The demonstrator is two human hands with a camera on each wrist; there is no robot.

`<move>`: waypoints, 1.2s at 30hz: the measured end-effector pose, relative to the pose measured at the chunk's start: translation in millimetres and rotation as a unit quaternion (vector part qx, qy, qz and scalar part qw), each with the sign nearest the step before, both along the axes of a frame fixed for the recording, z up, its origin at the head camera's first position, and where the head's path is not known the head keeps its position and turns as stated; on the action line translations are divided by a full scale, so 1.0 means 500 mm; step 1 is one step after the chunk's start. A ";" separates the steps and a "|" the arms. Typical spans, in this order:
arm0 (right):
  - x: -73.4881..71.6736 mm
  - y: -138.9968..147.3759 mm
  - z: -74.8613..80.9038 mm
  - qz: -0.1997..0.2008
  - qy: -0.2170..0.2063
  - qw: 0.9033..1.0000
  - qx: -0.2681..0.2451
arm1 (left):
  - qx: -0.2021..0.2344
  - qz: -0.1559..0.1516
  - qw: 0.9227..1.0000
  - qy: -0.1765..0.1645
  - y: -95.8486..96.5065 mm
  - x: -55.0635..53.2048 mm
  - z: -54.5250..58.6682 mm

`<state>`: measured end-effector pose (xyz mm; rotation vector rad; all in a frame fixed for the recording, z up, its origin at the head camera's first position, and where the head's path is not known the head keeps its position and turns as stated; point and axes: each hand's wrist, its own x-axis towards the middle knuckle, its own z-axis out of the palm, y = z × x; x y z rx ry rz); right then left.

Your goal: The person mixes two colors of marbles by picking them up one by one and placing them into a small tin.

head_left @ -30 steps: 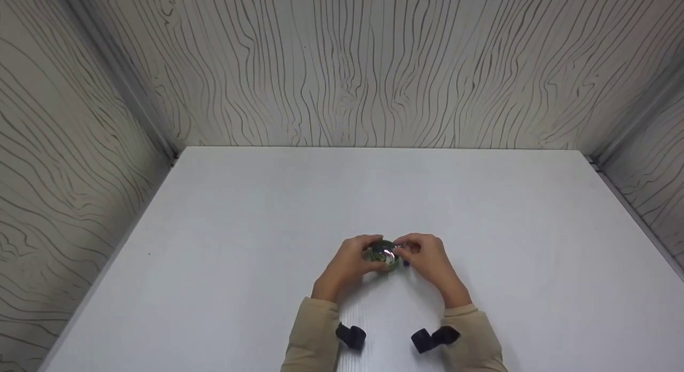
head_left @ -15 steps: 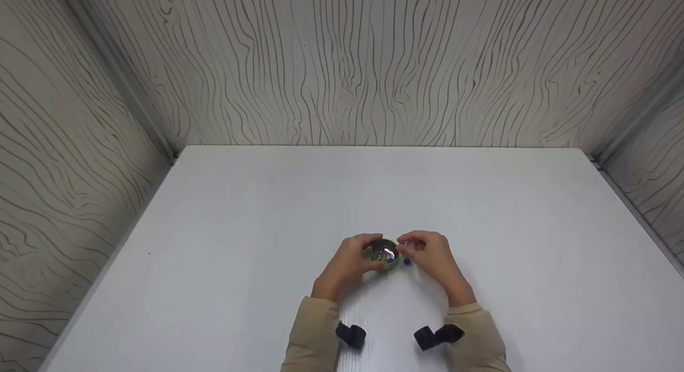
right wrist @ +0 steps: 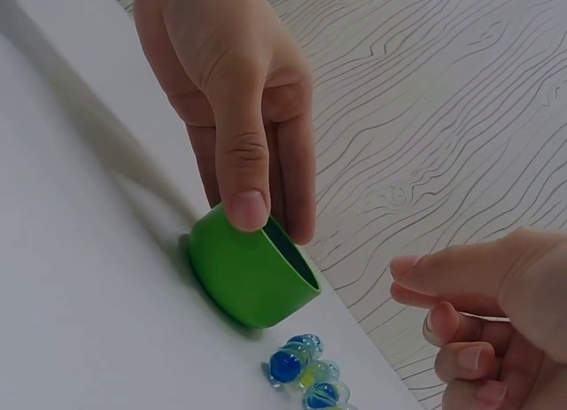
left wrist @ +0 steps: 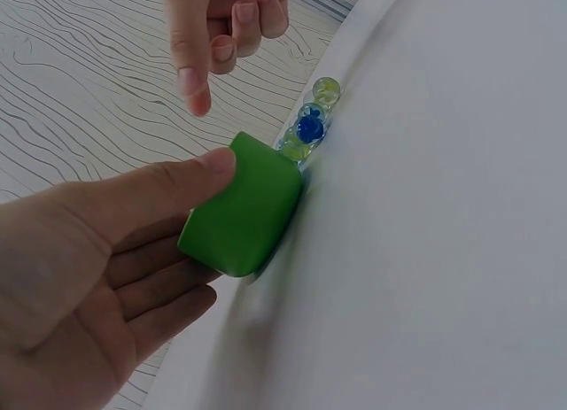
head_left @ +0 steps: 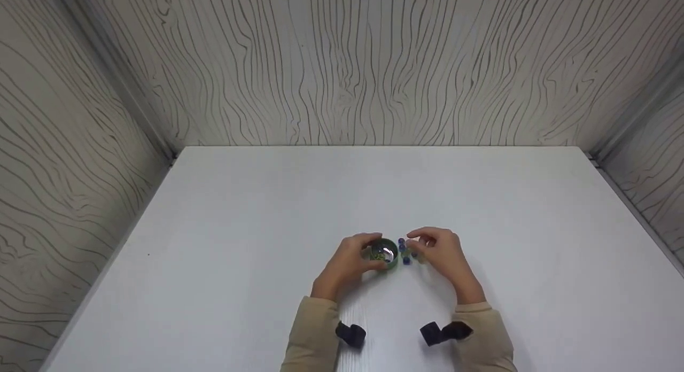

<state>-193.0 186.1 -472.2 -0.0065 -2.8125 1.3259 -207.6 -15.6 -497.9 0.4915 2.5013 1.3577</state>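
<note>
My left hand [head_left: 352, 257] grips a small green bowl [left wrist: 252, 206], thumb on the near side and fingers on the far side. The bowl rests on the white table, its dark shiny inside holding something yellow-green and blue, too small to make out. Just right of it lie several glass marbles [right wrist: 310, 373], clear with blue or yellow-green swirls. Over these marbles hovers my right hand [head_left: 438, 249], its thumb and index finger stretched forward and the other fingers loosely curled. No object shows between the right fingertips.
The white tabletop [head_left: 256, 211] stretches out around both hands. Wood-grain patterned walls [head_left: 342, 67] stand behind it and at both sides. Black straps with small camera mounts [head_left: 352, 335] sit on the sleeved forearms.
My right hand has drawn away from the bowl's rim, to the right and slightly farther back, uncovering several marbles on the table. My left hand and the bowl have barely moved.
</note>
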 end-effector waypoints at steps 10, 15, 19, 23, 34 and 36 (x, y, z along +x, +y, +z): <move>-0.002 0.017 0.003 -0.014 -0.006 1.000 -0.004 | -0.003 -0.013 1.000 0.016 -0.002 -0.004 -0.002; -0.001 0.019 0.007 -0.007 -0.008 1.000 -0.001 | 0.004 -0.016 1.000 0.016 -0.004 -0.007 -0.001; 0.001 0.020 0.005 0.014 -0.036 0.999 0.016 | 0.004 -0.018 1.000 0.021 -0.005 -0.007 -0.001; 0.000 0.017 0.000 0.026 -0.072 0.997 0.032 | 0.006 -0.016 1.000 0.015 -0.004 -0.006 -0.001; -0.001 0.004 -0.013 0.028 -0.105 0.993 0.036 | 0.000 -0.019 1.000 0.024 -0.003 -0.006 -0.001; -0.001 0.003 -0.016 0.032 -0.100 0.994 0.034 | 0.001 -0.020 0.999 0.025 -0.004 -0.005 -0.002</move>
